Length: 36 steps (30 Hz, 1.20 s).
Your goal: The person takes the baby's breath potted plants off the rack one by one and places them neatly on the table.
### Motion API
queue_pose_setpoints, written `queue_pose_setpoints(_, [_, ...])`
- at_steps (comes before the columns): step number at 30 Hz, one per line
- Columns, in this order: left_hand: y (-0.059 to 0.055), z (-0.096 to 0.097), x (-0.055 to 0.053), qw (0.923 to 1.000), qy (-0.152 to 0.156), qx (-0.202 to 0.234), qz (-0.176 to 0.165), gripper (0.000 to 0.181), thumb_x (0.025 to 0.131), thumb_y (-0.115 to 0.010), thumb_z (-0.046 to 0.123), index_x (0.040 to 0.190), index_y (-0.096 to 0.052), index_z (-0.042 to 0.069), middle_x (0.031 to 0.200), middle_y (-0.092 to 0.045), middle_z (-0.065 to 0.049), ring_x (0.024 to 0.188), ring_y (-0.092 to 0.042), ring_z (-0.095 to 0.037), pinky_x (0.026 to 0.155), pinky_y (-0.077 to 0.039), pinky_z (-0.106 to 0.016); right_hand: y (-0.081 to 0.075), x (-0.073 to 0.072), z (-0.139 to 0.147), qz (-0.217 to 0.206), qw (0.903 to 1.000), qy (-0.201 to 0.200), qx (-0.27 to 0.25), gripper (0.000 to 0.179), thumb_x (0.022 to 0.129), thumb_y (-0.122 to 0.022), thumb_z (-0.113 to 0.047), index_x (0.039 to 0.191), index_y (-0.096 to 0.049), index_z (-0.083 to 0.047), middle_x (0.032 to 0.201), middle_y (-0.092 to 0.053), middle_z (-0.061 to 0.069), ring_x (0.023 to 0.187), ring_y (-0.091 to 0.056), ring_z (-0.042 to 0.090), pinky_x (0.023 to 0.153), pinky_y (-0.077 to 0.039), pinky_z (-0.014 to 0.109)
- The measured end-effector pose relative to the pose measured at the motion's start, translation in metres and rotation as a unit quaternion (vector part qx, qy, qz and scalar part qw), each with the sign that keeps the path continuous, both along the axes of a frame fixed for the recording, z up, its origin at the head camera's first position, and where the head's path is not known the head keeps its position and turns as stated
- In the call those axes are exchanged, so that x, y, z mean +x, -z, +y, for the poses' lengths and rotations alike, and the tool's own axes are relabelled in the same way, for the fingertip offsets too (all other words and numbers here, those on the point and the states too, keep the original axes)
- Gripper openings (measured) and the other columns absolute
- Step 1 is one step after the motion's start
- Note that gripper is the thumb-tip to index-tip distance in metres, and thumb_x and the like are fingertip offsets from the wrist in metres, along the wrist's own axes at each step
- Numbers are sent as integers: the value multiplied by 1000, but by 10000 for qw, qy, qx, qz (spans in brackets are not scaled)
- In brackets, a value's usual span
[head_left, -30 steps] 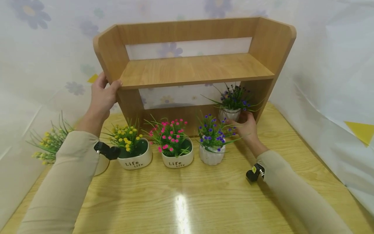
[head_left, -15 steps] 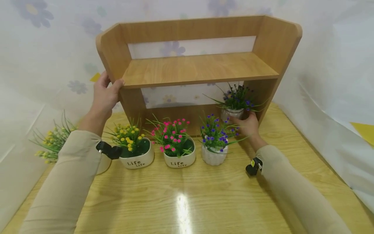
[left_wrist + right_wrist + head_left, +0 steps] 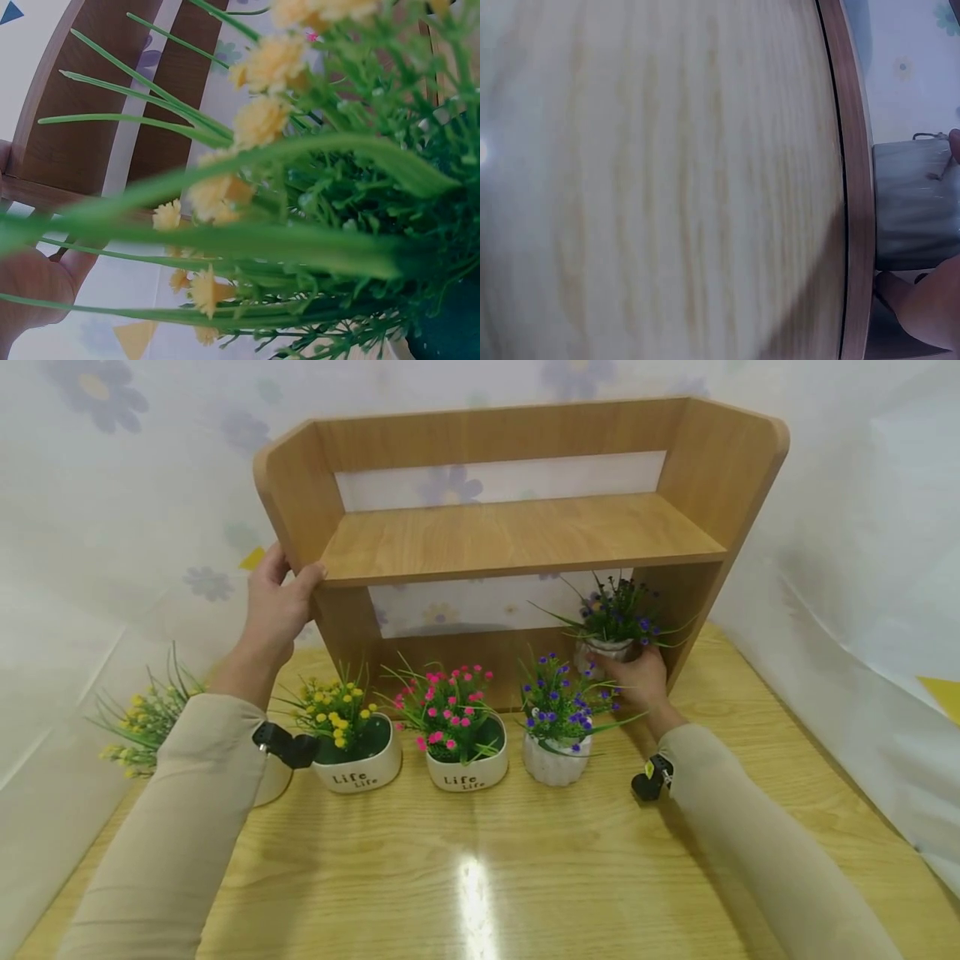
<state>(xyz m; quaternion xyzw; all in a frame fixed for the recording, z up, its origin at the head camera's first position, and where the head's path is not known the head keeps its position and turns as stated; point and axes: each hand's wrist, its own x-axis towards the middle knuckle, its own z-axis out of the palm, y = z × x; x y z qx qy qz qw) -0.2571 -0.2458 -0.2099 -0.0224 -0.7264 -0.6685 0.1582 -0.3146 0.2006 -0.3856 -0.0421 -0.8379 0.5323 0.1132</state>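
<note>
A two-tier wooden shelf (image 3: 525,531) stands at the back of the table. My left hand (image 3: 273,610) grips the edge of its left side panel, thumb at the front of the upper board. Inside the lower tier, at the right end, is a white pot (image 3: 915,206) with purple flowers (image 3: 618,610) and long grassy leaves. My right hand (image 3: 641,681) holds this pot from its right side, thumb toward the front. In the right wrist view, fingers show at two sides of the pot. Part of the pot is hidden behind the hand and another plant.
Along the shelf's front stand a yellow-flowered pot (image 3: 358,772), a pink-flowered pot (image 3: 468,771) and a white ribbed pot (image 3: 555,764) with purple flowers. Another yellow-flowered plant (image 3: 146,727) is partly behind my left sleeve. The wooden table (image 3: 570,877) extends toward me.
Everything in the head view has slid slightly to the right, as the camera turns. Both hands keep their hold, and the potted plant stays at the lower tier's right end.
</note>
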Motion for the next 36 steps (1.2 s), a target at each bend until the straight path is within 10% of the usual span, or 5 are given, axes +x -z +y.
queue_pose_setpoints(36, [1, 4, -1, 9998, -30, -158, -78, 47, 92, -56, 19, 136, -45, 30, 139, -39, -4, 125, -39, -36, 94, -35, -60, 2, 0, 4, -255, 9988, 411, 84, 106, 70, -73, -57, 142, -25, 3, 137, -36, 20, 123, -39, 34, 101, -36, 45])
